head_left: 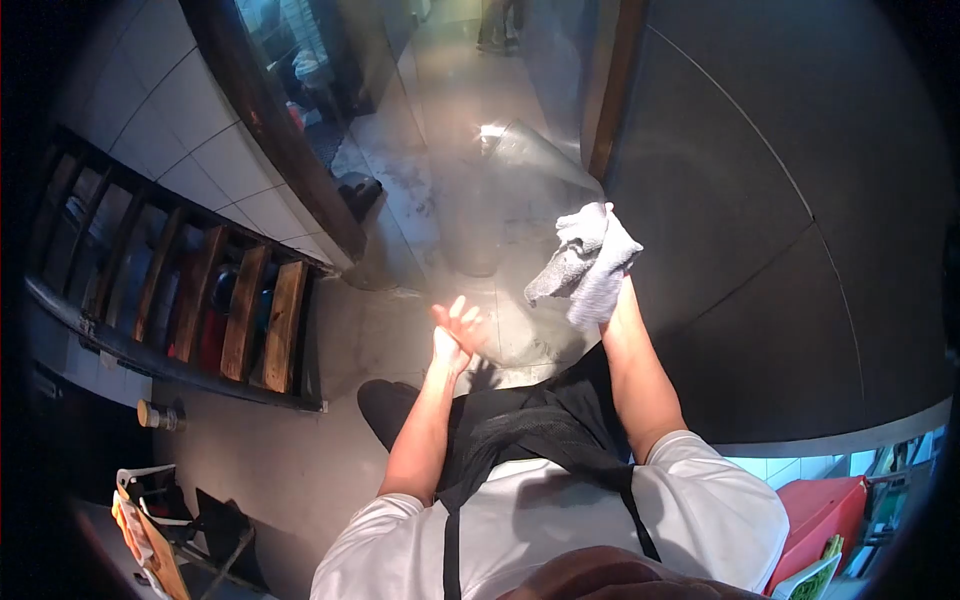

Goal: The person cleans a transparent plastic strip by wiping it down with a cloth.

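Observation:
A grey-and-white cloth (592, 262) is bunched over my right hand (617, 300), which grips it; most of the fingers are hidden beneath its folds. The cloth is in front of a clear, bent plastic sheet (545, 160) that hangs in the doorway. Lower and to the left, my left hand (458, 335) is empty, its fingers apart. It is nearest to the lower part of the see-through sheet; whether it touches the sheet I cannot tell.
Dark wooden posts (290, 130) frame the doorway. Wooden stairs (200, 290) stand on the left, a folding chair (165, 530) at lower left. A dark wall (780, 220) rises on the right, above a red box (815, 520). Beyond the doorway, a person's legs (497, 25) show.

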The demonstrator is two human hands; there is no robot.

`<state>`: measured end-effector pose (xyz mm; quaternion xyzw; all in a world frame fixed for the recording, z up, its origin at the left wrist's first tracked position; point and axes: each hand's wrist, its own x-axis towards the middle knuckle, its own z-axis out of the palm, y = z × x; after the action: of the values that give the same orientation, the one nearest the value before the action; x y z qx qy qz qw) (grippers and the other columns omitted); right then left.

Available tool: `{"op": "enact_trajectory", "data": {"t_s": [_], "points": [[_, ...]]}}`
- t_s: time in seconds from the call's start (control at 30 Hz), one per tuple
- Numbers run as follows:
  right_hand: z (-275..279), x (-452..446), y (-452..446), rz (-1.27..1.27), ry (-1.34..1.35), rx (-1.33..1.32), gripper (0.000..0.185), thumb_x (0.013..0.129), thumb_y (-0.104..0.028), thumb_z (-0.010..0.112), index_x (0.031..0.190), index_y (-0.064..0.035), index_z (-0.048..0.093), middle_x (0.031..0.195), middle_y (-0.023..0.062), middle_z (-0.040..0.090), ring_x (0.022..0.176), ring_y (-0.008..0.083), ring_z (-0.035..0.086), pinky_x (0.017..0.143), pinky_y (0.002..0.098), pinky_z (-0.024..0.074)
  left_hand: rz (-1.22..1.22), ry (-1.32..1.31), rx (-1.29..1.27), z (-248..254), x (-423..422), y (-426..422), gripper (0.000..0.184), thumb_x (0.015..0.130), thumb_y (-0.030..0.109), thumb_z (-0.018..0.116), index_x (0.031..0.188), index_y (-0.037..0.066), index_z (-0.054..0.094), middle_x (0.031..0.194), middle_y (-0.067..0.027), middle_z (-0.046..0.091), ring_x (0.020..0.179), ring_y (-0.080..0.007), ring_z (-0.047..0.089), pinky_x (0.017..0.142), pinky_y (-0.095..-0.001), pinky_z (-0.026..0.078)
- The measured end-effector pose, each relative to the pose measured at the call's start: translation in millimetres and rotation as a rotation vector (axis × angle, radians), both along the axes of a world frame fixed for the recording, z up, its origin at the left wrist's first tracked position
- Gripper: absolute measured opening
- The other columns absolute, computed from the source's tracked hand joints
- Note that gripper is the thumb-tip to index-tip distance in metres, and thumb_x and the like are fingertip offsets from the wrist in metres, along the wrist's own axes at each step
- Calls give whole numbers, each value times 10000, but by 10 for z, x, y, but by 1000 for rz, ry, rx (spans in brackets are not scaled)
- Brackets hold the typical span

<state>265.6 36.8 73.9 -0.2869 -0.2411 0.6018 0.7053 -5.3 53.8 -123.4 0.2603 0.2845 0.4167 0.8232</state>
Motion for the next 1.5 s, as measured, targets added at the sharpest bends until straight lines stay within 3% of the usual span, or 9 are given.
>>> {"op": "enact_trajectory", "data": {"t_s": [0.17,0.27,0.43,0.77,1.0,1.13,1.3,1.43,1.5], "points": [[-331,-34,39,36,-241,167,539,1008,-570,354,907,-93,583,808,40,614,685,171,567,639,329,486,-321,-823,-141,556,373,-271,989,791,860,335,1560,263,164,1587,-219,179,1400,-522,217,1067,-739,169],[-700,98,210,-60,15,34,328,1010,-409,421,938,-98,497,832,98,588,687,242,609,621,390,529,-364,-1018,13,1186,346,-358,1065,748,807,527,1552,365,-14,1602,-243,-4,1408,-563,147,996,-816,188],[-605,50,19,-99,-18,-157,232,931,-293,515,954,-62,519,796,143,604,681,299,644,636,424,556,-460,-1114,101,1507,242,-268,1155,722,743,656,1538,385,-79,1593,-252,-96,1427,-515,163,972,-625,443],[-1464,318,24,-482,-407,-262,398,1029,-378,477,907,-28,621,808,32,638,712,137,619,675,306,525,-145,-858,76,1617,314,-368,1123,695,818,548,1545,375,-37,1579,-284,-105,1426,-561,-35,1024,-825,56],[-226,22,-486,-479,-139,155,502,1054,-402,364,982,17,631,860,100,679,736,216,669,692,367,564,-40,-696,3,1680,136,-139,1035,752,879,365,1540,372,-76,1589,-250,-112,1424,-565,9,1010,-831,96],[189,-431,-702,388,-1299,371,308,909,-254,625,935,52,640,854,191,678,823,329,677,723,434,532,-114,-756,0,1507,369,-15,938,813,862,249,1537,374,-92,1570,-260,125,1391,-537,216,1018,-786,208],[-87,-1229,-385,-330,-1779,746,409,796,-223,661,1134,-2,594,1099,249,605,990,456,567,938,571,409,-90,-814,-53,1597,467,-244,972,812,858,283,1565,295,35,1585,-205,188,1420,-439,247,1079,-701,224],[-265,-886,248,124,-1463,15,260,824,-249,608,922,-19,679,914,214,646,839,320,640,715,438,516,-244,-724,89,1397,543,-423,1086,751,888,372,1533,153,204,1474,-139,391,1305,-336,416,1052,-617,337],[-248,-1037,91,59,-1465,190,304,850,-251,596,1014,-2,648,967,231,656,887,356,644,783,459,507,-106,-540,129,1478,561,-297,1073,754,873,407,1530,159,211,1454,-134,410,1302,-321,414,1051,-631,333]]}}
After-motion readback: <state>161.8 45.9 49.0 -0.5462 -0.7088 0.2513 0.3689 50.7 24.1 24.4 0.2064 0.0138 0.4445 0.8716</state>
